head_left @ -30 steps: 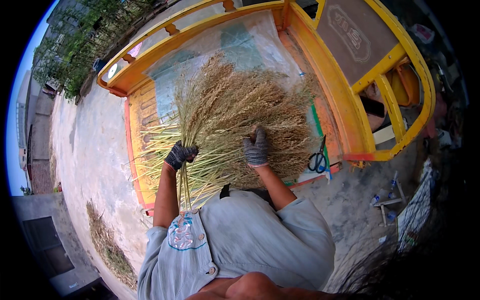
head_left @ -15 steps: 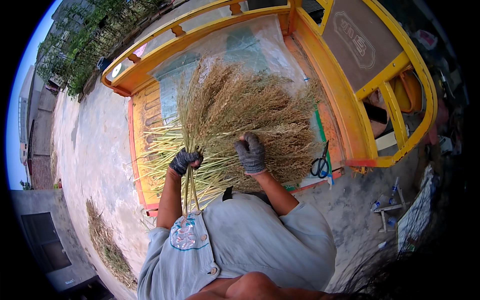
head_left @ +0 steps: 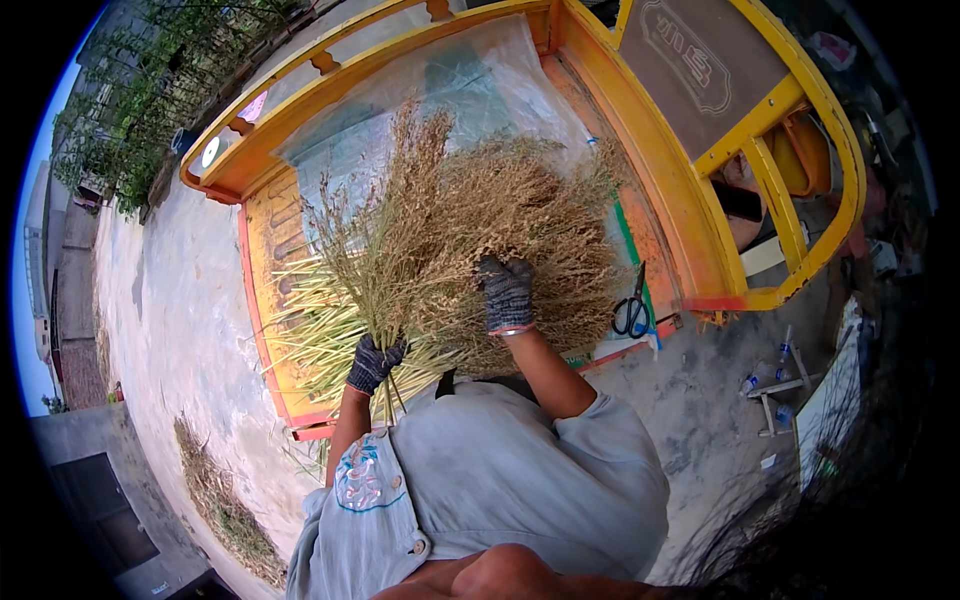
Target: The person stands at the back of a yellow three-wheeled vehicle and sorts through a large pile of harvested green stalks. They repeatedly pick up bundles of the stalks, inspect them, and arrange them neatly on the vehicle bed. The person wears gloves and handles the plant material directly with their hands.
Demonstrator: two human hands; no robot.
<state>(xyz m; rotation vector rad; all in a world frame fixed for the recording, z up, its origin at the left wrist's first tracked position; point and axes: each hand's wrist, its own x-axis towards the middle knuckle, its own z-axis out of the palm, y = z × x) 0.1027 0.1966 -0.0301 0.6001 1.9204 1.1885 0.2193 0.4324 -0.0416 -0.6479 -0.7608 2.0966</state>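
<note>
My left hand [head_left: 376,364], in a dark knitted glove, is closed around the stems of a bunch of dry seed-headed stalks [head_left: 392,240]. The bunch stands up and fans out above my fist, with stem ends poking out below. My right hand [head_left: 507,294], gloved alike, lies against the brown seed heads of the larger pile [head_left: 565,225]. Its fingers are curled in among them, and whatever they pinch is hidden. Pale green cut stems [head_left: 318,330] of the pile point left, while its heads spread to the right.
The pile lies on a yellow cart bed [head_left: 262,225] partly covered by clear plastic sheeting [head_left: 480,75]. Black-handled scissors [head_left: 631,315] rest at the bed's right edge. A yellow side rail [head_left: 350,70] and seat frame [head_left: 650,190] enclose the far and right sides. Dry plant scraps [head_left: 225,500] lie on the concrete.
The held bunch has spread wider toward the left, and my left fist sits slightly lower. My right hand has moved slightly up into the seed heads. The whole view has shifted a little.
</note>
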